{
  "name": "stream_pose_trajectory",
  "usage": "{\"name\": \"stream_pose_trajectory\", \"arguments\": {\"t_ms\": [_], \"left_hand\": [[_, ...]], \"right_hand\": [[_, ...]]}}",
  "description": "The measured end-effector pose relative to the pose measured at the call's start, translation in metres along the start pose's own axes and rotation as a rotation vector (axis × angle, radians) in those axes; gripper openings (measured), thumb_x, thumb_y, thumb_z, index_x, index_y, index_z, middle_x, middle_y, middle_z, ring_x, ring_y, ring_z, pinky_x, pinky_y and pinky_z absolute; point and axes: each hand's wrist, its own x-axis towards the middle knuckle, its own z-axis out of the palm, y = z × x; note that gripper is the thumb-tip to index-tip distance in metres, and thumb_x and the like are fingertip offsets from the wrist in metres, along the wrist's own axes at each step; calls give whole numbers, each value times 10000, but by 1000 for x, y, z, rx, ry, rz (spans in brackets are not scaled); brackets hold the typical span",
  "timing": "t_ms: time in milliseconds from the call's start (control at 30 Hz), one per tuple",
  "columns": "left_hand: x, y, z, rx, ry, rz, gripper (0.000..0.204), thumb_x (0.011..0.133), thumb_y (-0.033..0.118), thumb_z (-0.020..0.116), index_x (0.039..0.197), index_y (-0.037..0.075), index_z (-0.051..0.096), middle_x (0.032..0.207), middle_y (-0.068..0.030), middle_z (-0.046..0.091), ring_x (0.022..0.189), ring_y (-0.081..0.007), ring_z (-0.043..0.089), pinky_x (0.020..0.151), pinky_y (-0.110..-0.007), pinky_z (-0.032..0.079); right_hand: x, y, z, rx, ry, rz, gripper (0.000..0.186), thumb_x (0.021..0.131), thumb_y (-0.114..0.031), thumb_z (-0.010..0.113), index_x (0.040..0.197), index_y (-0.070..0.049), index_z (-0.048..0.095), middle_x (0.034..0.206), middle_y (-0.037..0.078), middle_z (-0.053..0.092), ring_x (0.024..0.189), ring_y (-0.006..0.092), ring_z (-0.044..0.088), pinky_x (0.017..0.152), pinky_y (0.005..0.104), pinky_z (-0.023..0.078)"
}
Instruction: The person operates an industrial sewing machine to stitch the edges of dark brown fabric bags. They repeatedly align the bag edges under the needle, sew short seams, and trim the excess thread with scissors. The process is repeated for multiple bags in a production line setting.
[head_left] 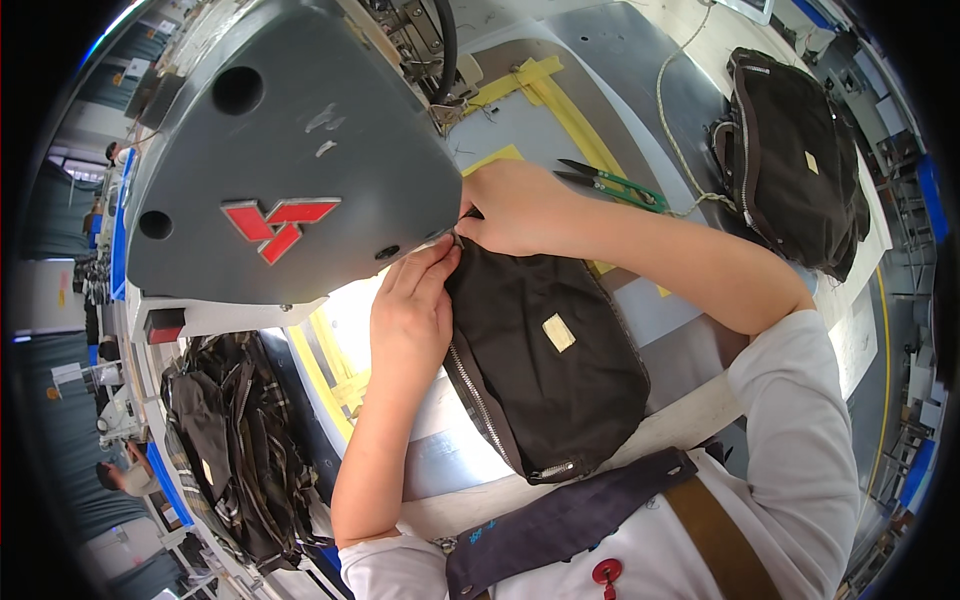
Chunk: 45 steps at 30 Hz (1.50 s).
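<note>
A dark brown zippered fabric pouch (545, 370) lies on the work table, a pale yellow patch on its face and a metal zipper running down its left side. At its far corner, close to the sewing machine head (300, 170), my right hand (510, 210) is closed in a pinch on the fabric edge. My left hand (415, 310) is beside it, its fingers together and gripping the same corner from the left. The machine head hides part of the fingertips and whatever lies beyond them. Thread snips (625, 190) with green handles rest just right of my right hand.
Another dark zippered pouch (800, 160) lies at the far right. A heap of dark and plaid fabric pieces (240, 450) sits at the left. Yellow tape (540, 80) marks the table plate, and a pale cord (665, 110) runs to the snips.
</note>
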Motion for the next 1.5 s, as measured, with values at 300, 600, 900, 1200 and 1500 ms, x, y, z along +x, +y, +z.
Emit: {"name": "stream_pose_trajectory", "arguments": {"t_ms": [300, 600, 900, 1200, 1500], "left_hand": [[-2, 1, 1, -38, 17, -20, 360, 740, -106, 570, 1067, 7, 665, 1135, -99, 652, 1034, -289, 628, 888, -373, 510], [-1, -1, 1, 0, 26, 30, 382, 696, -102, 579, 1052, 12, 659, 1108, -84, 642, 996, -265, 627, 847, -362, 529], [0, 1, 0, -66, 2, -6, 314, 776, -8, 615, 1087, 24, 649, 1112, -105, 631, 1001, -299, 607, 865, -393, 500], [-1, 1, -2, -37, -28, 12, 315, 819, 95, 642, 1129, 41, 644, 1111, -97, 611, 1006, -288, 587, 880, -387, 484], [-3, -1, -1, -30, -13, 16, 320, 812, 114, 654, 1124, 47, 647, 1107, -87, 607, 1012, -263, 589, 877, -378, 483]], "right_hand": [[0, 2, 1, 8, 19, -35, 237, 822, -235, 637, 852, -2, 671, 830, 175, 674, 844, 357, 644, 743, 435, 506], [-2, 7, 2, -54, 160, -66, 166, 788, -229, 634, 837, -72, 653, 827, 74, 683, 812, 278, 658, 692, 393, 516], [4, 8, 6, -28, 197, -73, 143, 771, -213, 665, 819, -80, 640, 791, 54, 662, 782, 257, 646, 684, 377, 507], [2, 12, 6, 380, 185, -197, 204, 770, -205, 720, 881, -49, 652, 816, 92, 634, 777, 259, 628, 687, 372, 491], [-14, 10, 2, -188, 452, -523, 110, 791, -132, 683, 824, -50, 618, 820, 63, 619, 780, 286, 614, 674, 411, 507]]}}
